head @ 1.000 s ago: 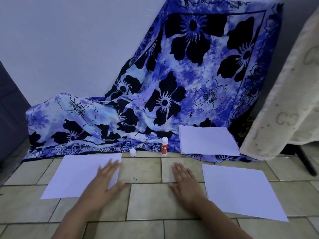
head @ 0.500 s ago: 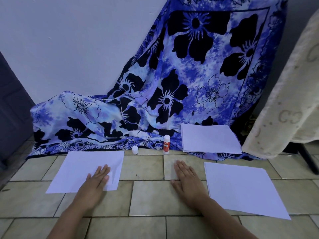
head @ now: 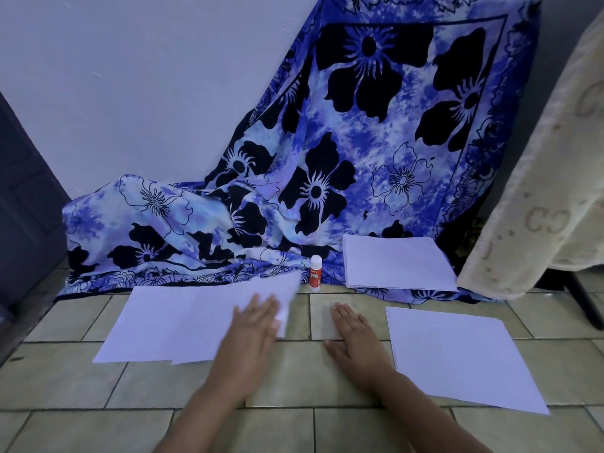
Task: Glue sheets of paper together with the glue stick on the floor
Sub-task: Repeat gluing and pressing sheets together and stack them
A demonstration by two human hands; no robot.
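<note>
Two white sheets lie on the tiled floor at the left. The lower sheet (head: 143,325) is flat, and the upper sheet (head: 215,308) is skewed to the right with a blurred far corner. My left hand (head: 253,328) rests on the upper sheet's right edge with straight fingers. My right hand (head: 354,338) lies flat on the bare tiles and holds nothing. A red-and-white glue stick (head: 315,273) stands uncapped just beyond the hands. Its cap is not visible.
A stack of white paper (head: 457,354) lies on the floor at the right. Another stack (head: 395,263) sits on the edge of a blue floral cloth (head: 327,158) draped against the wall. A cream blanket (head: 539,191) hangs at the far right.
My left hand has moved right and forward, sliding the upper sheet to the right so it now covers the spot where the white cap stood. My right hand has stayed put.
</note>
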